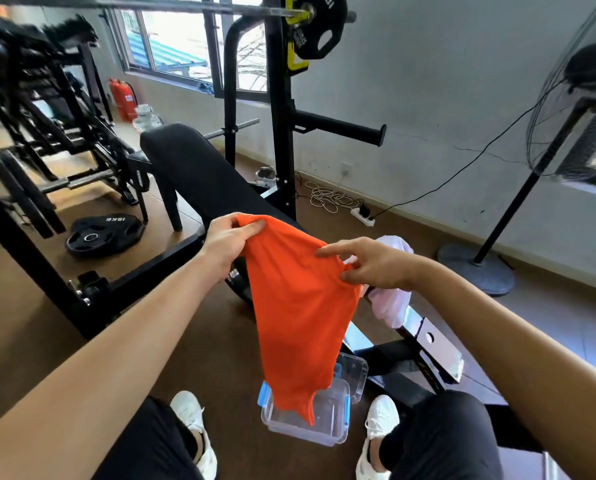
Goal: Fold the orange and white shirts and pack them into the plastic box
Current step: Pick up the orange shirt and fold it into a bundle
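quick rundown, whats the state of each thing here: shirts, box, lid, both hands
orange shirt: unfolded, held up in the air, hanging over the box
white shirt: crumpled on the bench, not folded
plastic box: open on the floor, nothing packed in it
lid: off, lying behind the box
left hand: gripping the shirt's top edge
right hand: pinching the shirt's other side

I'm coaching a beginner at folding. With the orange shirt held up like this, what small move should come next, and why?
Probably lay the orange shirt flat on the black bench ahead. Left hand and right hand pinch its top edge, so it hangs bunched and unfolded, its tail dangling over the open plastic box. Folding likely needs a surface.
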The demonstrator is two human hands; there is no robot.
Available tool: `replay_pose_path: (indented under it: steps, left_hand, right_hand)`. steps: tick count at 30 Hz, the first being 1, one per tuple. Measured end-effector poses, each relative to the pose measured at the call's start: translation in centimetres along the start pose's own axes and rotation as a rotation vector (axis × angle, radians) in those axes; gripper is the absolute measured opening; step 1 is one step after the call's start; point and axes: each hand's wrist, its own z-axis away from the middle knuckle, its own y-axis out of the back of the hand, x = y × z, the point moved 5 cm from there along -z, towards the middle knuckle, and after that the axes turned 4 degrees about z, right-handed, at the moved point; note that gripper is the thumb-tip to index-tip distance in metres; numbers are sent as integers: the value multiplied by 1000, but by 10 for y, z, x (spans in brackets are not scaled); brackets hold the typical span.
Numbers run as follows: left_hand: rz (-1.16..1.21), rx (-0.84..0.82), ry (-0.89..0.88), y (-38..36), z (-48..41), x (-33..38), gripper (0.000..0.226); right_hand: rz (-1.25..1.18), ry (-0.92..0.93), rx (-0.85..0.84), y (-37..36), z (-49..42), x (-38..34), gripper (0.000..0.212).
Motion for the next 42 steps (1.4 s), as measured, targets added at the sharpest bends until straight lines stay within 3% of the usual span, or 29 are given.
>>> replay_pose_path:
  steps: [6,13,16,23,26,31,37,39,42]
  left_hand:
    - [106,-74,46,-24,11,4,10]
    - [203,-144,67,-58,23,12,5]
    - [201,-199,68,-70,27,18,7]
    - [256,-355,84,-69,29,21,14]
    - [276,-357,39,-58,29,17,24]
    - [195,-134,16,-21,22,-34,18]
    - [102,-414,93,-45,39,-121,45]
    - [114,-496,99,-65,43,-139,40]
    - [43,-494,76,-90,44,-156,23]
  right_hand:
    - [-368,-94,237,9,-11,2,58]
    - [-391,-18,395,0,-24,-6,68]
    - [-430,44,388,-10,-26,-14,50]
    - [-478,77,586,-17,-29,-11,7]
    - [-443,83,586,-16,-30,-7,19]
    - [-516,94,615,-9,-24,-2,39]
    - [-528,69,640,6,-14,7,24]
    - [-526,56,648,11,-7,12,26]
    - [-520,34,686,22,7,21,32]
